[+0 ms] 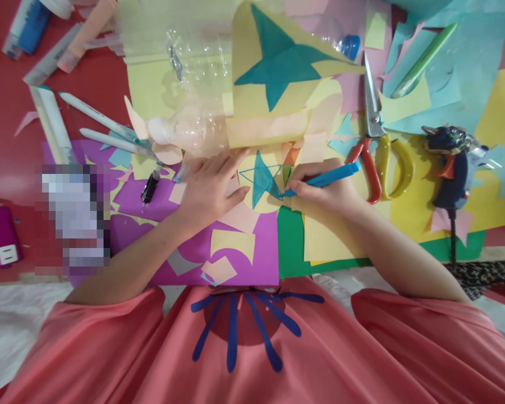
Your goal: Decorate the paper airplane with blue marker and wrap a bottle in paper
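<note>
My right hand (320, 182) grips a blue marker (334, 175), its tip down on a star drawing (261, 180) partly filled with teal. The star is on a pale yellow paper piece (246, 193). Fingers extended, my left hand (212, 188) lies flat against the left side of that piece. Just beyond the hands, a yellow paper with a large teal star (280, 59) rests against a clear plastic bottle (193, 126). Scissors with red and yellow handles (379, 146) lie right of my right hand.
A dark glue gun (450, 168) with a cable lies at the right. White markers (101, 118) and a black pen cap (150, 186) are on the left. Paper scraps (233, 244) cover purple and green sheets. A blurred-out phone-like object (73, 219) is at far left.
</note>
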`<state>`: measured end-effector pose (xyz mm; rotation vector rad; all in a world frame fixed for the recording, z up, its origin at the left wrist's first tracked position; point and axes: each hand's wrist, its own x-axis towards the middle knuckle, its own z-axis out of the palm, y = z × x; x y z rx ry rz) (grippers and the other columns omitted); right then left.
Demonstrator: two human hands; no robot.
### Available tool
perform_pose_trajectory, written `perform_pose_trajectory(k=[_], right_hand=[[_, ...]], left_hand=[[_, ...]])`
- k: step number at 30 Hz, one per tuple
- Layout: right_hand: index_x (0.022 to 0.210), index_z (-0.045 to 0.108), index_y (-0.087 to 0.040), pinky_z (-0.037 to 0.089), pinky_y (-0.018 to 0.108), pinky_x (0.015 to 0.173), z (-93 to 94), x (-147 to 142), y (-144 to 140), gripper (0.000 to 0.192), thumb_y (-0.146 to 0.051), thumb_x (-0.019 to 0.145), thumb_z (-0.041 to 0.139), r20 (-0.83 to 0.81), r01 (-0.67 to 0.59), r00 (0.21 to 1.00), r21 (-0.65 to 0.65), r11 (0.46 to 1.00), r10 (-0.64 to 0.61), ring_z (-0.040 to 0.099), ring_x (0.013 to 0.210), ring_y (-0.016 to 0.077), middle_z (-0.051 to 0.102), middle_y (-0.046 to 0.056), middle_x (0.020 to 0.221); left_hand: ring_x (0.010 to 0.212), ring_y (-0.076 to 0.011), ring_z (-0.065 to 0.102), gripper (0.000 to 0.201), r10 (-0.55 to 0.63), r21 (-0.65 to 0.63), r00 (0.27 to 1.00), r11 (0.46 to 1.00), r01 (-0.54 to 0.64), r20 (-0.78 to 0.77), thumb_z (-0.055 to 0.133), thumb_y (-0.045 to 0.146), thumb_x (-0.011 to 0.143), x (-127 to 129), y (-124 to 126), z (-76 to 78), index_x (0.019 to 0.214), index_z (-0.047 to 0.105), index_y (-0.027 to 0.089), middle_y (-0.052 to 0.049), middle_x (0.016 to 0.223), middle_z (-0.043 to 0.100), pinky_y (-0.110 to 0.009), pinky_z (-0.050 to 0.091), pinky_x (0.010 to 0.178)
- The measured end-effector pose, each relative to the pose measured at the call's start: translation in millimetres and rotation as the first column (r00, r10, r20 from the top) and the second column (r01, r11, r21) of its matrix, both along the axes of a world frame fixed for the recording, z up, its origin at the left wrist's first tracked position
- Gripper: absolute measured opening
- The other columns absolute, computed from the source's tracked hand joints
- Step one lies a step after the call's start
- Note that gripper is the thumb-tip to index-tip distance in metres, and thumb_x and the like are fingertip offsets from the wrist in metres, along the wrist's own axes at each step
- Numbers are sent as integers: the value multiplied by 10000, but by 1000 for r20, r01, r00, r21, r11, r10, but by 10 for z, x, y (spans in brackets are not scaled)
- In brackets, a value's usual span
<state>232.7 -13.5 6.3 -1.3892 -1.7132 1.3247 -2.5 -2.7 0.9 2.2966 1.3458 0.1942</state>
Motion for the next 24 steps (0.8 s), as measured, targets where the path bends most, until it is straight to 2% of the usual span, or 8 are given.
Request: perform_pose_trajectory(k=[7, 9, 15, 24], right_hand=[[551, 610, -174, 386, 242, 477, 18, 27, 13, 214, -260, 747, 619, -23, -96, 995, -12, 995, 96, 483, 493, 102, 580, -3, 504], [558, 624, -175, 392, 243, 478, 12, 25, 12, 210, -262, 750, 627, -46, -72, 996, 2, 997, 72, 496, 491, 104, 591, -1, 510], [590, 648, -196, 445, 268, 522, -24, 0, 2, 199, -300, 759, 628, -39, 109, 994, 64, 992, -106, 560, 545, 129, 651, 16, 588], [551, 601, -191, 406, 257, 480, 15, -40, -22, 191, -251, 732, 606, -15, 81, 997, 27, 996, -80, 506, 508, 113, 593, 0, 534]], left_hand=[[1036, -264, 619, 520, -7, 18, 999, 1000, 7, -47, 515, 316, 912, 4, -2, 5, 1421, 474, 220, -83, 1074, 669, -408, 397, 962], [1045, -262, 618, 528, -1, 21, 999, 1000, 2, -52, 521, 309, 909, 7, 1, 4, 1427, 466, 227, -78, 1071, 668, -398, 394, 962], [1033, -273, 620, 576, -1, -25, 999, 1000, 0, -43, 529, 284, 896, 14, 17, -3, 1457, 425, 205, -85, 1067, 656, -417, 385, 950], [1034, -266, 623, 557, 10, -5, 1000, 1000, -10, -7, 520, 297, 890, 8, 15, -18, 1439, 438, 246, -66, 1060, 666, -413, 396, 956]])
